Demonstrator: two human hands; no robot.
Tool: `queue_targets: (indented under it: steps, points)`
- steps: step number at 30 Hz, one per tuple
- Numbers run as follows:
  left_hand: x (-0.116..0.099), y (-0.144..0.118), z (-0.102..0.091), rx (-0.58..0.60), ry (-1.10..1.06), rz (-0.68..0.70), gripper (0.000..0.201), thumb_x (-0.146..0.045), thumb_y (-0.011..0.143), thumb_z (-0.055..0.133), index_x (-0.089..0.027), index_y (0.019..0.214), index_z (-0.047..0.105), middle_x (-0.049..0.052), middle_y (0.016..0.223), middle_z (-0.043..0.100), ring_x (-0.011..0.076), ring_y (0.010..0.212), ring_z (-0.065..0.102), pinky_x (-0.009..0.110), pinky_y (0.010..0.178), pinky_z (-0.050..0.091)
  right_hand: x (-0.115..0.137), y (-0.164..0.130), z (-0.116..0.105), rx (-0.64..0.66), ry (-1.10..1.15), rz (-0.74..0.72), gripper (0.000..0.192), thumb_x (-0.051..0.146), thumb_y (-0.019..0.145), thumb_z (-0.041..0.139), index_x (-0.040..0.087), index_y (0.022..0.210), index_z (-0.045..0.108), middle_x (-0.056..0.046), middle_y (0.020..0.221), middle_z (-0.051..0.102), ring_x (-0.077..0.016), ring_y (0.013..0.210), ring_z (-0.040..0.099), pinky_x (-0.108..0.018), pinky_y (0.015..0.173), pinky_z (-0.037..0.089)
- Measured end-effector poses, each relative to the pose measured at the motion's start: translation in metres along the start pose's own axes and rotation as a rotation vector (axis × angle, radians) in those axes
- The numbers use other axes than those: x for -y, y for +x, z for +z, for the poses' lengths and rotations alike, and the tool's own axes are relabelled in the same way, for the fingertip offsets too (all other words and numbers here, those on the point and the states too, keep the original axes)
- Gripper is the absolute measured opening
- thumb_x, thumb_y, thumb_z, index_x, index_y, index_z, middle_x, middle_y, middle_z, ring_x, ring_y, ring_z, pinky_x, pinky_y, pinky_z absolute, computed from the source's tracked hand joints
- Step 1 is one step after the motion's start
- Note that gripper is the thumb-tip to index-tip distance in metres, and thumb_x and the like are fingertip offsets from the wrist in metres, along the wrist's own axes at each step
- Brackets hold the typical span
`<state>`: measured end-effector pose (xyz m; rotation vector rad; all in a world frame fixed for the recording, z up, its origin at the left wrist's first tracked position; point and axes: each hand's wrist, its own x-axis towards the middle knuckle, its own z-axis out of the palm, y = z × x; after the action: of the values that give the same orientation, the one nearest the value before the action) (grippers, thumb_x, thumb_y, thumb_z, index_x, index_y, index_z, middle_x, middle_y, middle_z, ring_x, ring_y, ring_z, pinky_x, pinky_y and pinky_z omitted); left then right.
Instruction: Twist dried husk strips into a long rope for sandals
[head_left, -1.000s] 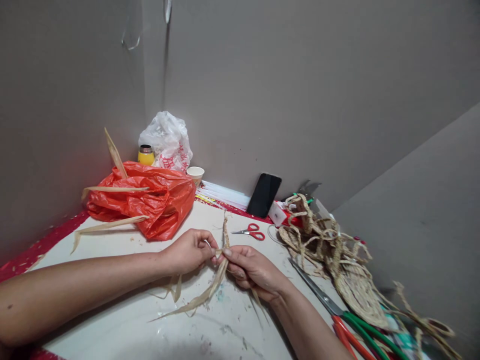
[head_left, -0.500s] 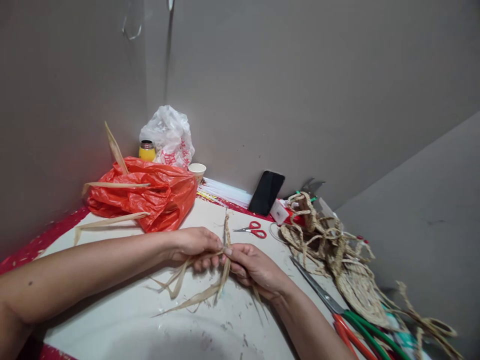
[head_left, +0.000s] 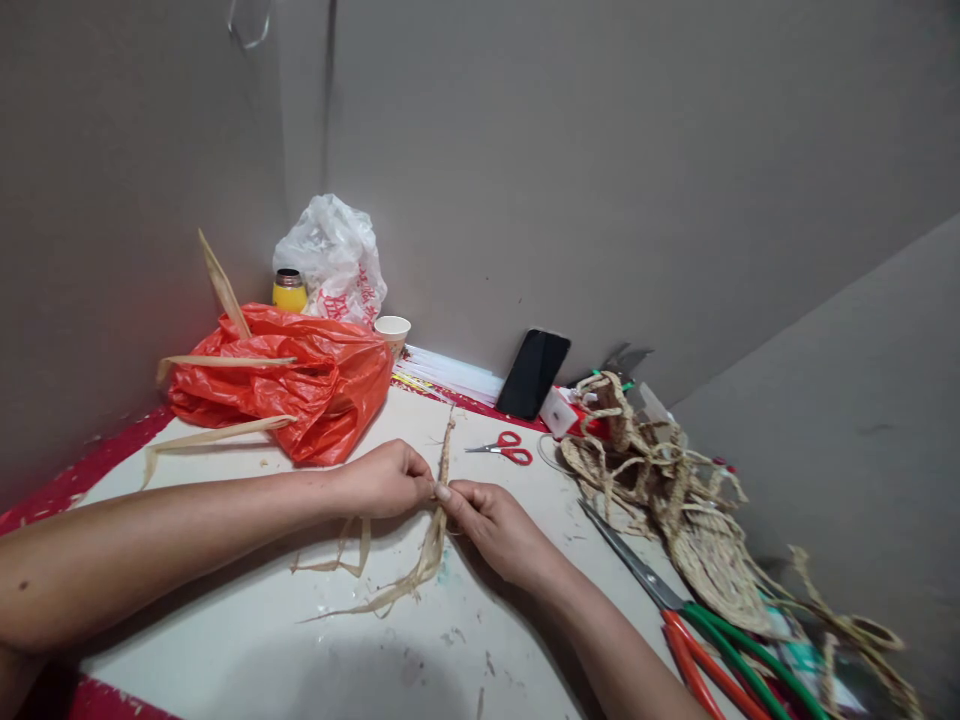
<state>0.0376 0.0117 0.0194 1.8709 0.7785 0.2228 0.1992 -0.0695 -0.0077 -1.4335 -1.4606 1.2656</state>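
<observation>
Between my two hands is a thin braid of dry, straw-coloured husk strips (head_left: 445, 455), its finished length pointing away from me. My right hand (head_left: 487, 520) pinches the braid between thumb and fingers. Fingers closed, my left hand (head_left: 397, 480) grips a strip at the left side of the braid. Loose husk strips (head_left: 420, 570) trail below the hands over the white board. Small red-handled scissors (head_left: 504, 448) lie just right of the braid.
A red plastic bag (head_left: 330, 380) with husk strips, a paper cup (head_left: 392, 332) and a yellow jar (head_left: 289, 291) stand at the back left. A phone (head_left: 533, 373) leans on the wall. Large shears (head_left: 660, 590) and woven husk pieces (head_left: 720, 575) lie at the right.
My left hand has turned over, its knuckles now up and its fingers curled tighter. The strips hang closer together below the braid. The view has tilted slightly.
</observation>
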Motion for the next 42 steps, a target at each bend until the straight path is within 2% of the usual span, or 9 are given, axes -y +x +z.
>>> queue_targets:
  steps: [4,9,13,17,21,26,32,42]
  points:
    - [-0.004,0.001,-0.001,0.023,-0.036,-0.024,0.024,-0.033,0.073,0.049,-0.014,0.065,0.061,-0.005,0.052,0.043,0.0079,0.05,0.033,0.02,0.046,0.025,0.004,-0.001,-0.002,0.029,0.143,0.062,0.046,0.055,0.081,0.053,0.018,0.057,0.04,0.007,0.054,0.024,-0.0071,0.049,0.017,-0.022,0.045,0.016]
    - [-0.012,0.001,-0.004,0.026,-0.062,-0.068,0.022,-0.032,0.072,0.05,-0.014,0.067,0.061,-0.005,0.051,0.042,0.0073,0.048,0.032,0.02,0.045,0.023,0.011,-0.003,0.0,0.047,0.373,0.212,0.043,0.053,0.077,0.061,0.017,0.057,0.045,0.009,0.043,0.032,-0.0035,0.037,0.015,-0.021,0.036,0.007]
    - [-0.015,0.002,-0.005,0.035,-0.094,-0.101,0.019,-0.029,0.069,0.051,-0.014,0.059,0.058,-0.006,0.046,0.038,0.0065,0.043,0.028,0.02,0.043,0.021,0.013,-0.003,0.003,-0.028,0.433,0.257,0.044,0.052,0.07,0.068,0.016,0.053,0.048,0.01,0.037,0.033,-0.0016,0.032,0.016,-0.019,0.033,0.006]
    - [-0.015,0.002,-0.002,0.054,-0.137,-0.102,0.022,-0.029,0.069,0.049,-0.015,0.053,0.055,-0.005,0.042,0.041,0.0068,0.039,0.029,0.022,0.042,0.022,0.014,-0.003,0.008,-0.109,0.551,0.323,0.043,0.051,0.063,0.073,0.015,0.053,0.051,0.01,0.034,0.033,-0.0005,0.029,0.016,-0.018,0.032,0.005]
    - [-0.023,-0.001,0.005,0.003,-0.087,-0.092,0.021,-0.023,0.07,0.048,-0.014,0.053,0.055,-0.004,0.043,0.044,0.0071,0.04,0.033,0.021,0.042,0.025,0.013,-0.004,0.014,-0.184,0.683,0.365,0.037,0.045,0.06,0.076,0.013,0.063,0.056,0.009,0.035,0.038,-0.0002,0.031,0.019,-0.015,0.032,0.005]
    - [-0.032,-0.007,0.017,-0.139,0.127,-0.041,0.017,-0.015,0.071,0.045,-0.014,0.057,0.056,0.0,0.052,0.053,0.0112,0.051,0.046,0.021,0.049,0.031,0.016,-0.005,0.019,-0.2,0.822,0.369,0.033,0.035,0.064,0.075,0.016,0.062,0.048,0.008,0.039,0.042,-0.0004,0.033,0.019,-0.013,0.032,0.008]
    - [-0.027,-0.017,0.028,-0.278,0.371,0.056,0.022,-0.017,0.076,0.043,-0.014,0.068,0.063,0.008,0.065,0.063,0.0154,0.058,0.052,0.023,0.055,0.033,0.025,-0.008,0.021,-0.16,0.901,0.376,0.023,0.027,0.069,0.067,0.016,0.062,0.048,0.009,0.04,0.037,-0.0006,0.033,0.016,-0.012,0.031,0.01]
    - [-0.023,-0.024,0.036,-0.225,0.35,0.023,0.018,-0.022,0.075,0.047,-0.014,0.076,0.063,0.011,0.076,0.067,0.0207,0.069,0.059,0.025,0.057,0.034,0.019,-0.01,0.032,-0.241,0.852,0.354,0.022,0.022,0.066,0.064,0.017,0.057,0.045,0.01,0.039,0.035,-0.0009,0.033,0.018,-0.012,0.03,0.012]
